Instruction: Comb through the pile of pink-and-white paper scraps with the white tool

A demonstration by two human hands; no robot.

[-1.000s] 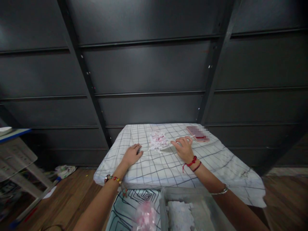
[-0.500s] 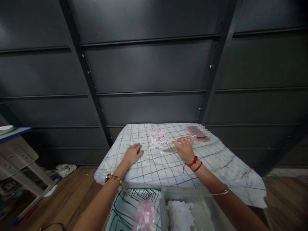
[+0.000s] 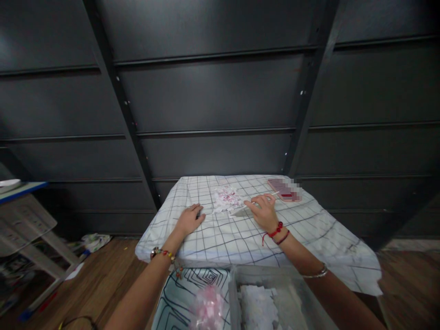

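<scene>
A small heap of white and pink scraps (image 3: 227, 197) lies on the white checked cloth (image 3: 220, 238). My right hand (image 3: 264, 211) pinches a thin white stick with a flat pale end (image 3: 238, 212); that end reaches down to the cloth by the heap's near right edge. To the left of the heap, my left hand (image 3: 190, 219) rests on the cloth with its fingers stretched out, and nothing shows in it. What the small scraps are made of is too fine to tell.
A phone-like pink-edged device (image 3: 284, 190) lies behind my right hand. Nearest me are a clear plastic box (image 3: 237, 293) with pale sheets inside and a patterned tray (image 3: 175, 298) holding a pink plastic-wrapped bundle (image 3: 208, 307). A dark panelled wall (image 3: 213, 98) stands behind the cloth.
The stick's flat end has shifted slightly at the heap's near edge, with my right hand moving very little. My left hand stays in place.
</scene>
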